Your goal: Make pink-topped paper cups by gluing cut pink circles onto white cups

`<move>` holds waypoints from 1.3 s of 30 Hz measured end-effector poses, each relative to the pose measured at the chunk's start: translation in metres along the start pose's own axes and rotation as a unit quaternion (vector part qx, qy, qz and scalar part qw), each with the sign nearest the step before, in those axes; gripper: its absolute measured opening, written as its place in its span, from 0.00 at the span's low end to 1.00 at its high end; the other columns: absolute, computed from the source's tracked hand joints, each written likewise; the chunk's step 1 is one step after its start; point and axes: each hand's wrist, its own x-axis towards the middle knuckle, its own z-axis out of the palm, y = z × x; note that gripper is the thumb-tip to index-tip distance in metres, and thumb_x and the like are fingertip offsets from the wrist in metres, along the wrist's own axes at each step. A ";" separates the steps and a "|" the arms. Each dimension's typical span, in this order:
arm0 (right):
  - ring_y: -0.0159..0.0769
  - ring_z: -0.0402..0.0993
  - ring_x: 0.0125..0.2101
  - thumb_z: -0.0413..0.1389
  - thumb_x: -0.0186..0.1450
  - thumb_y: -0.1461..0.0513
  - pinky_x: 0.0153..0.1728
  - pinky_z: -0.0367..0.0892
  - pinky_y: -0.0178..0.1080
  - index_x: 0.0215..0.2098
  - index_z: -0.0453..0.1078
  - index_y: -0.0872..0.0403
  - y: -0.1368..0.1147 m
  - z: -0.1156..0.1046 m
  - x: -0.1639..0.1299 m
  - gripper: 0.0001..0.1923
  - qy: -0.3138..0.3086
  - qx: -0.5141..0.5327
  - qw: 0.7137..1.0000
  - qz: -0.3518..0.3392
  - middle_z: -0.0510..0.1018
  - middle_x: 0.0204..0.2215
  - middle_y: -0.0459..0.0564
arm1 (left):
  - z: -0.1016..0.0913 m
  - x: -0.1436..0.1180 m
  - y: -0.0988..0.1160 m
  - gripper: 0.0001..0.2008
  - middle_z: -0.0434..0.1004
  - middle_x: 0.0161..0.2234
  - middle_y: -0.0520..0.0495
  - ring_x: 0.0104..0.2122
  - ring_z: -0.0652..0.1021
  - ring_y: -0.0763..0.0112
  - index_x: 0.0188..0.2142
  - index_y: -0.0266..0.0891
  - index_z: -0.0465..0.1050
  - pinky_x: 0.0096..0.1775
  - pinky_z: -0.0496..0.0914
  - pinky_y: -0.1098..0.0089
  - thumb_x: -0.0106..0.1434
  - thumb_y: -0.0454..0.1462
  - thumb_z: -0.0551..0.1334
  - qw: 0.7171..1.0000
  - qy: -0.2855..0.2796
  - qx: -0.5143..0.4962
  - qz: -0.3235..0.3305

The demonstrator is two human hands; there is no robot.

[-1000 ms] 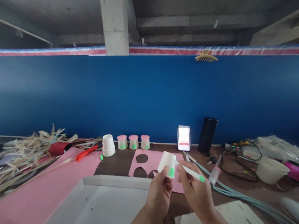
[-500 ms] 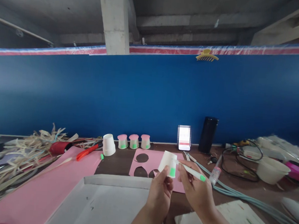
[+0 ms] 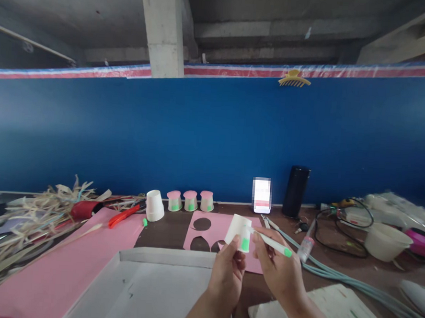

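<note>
My left hand holds a small white paper cup upside down, with a green patch on its side. My right hand grips a white marker with a green end; its tip touches the cup beside the green patch. Three small cups with pink tops and green patches stand in a row by the blue wall, next to a plain white upturned cup. A pink sheet with round holes cut out lies under the hands.
A white cardboard tray lies in front of me, a large pink sheet and red scissors to the left, with dry straw. A phone, black cylinder, glue tube, cables, white bowl and papers are right.
Nothing has visibly changed beyond a slight shift of the marker against the cup.
</note>
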 end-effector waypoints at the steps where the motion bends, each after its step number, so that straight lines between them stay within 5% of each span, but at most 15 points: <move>1: 0.38 0.75 0.31 0.51 0.65 0.57 0.33 0.70 0.38 0.42 0.70 0.54 0.000 0.000 0.000 0.12 0.001 -0.002 1.000 -0.001 0.75 0.24 0.48 | 0.000 0.000 0.000 0.16 0.65 0.23 0.54 0.21 0.68 0.83 0.32 0.34 0.67 0.23 0.65 0.81 0.50 0.38 0.70 1.000 -0.002 0.001 0.000; 39: 0.38 0.77 0.28 0.50 0.65 0.57 0.29 0.71 0.37 0.40 0.70 0.54 -0.003 0.000 0.000 0.12 0.007 -0.035 0.999 -0.032 0.77 0.23 0.49 | 0.001 -0.001 0.000 0.16 0.66 0.23 0.54 0.21 0.68 0.83 0.30 0.33 0.71 0.23 0.65 0.81 0.47 0.39 0.72 0.999 -0.019 0.003 0.026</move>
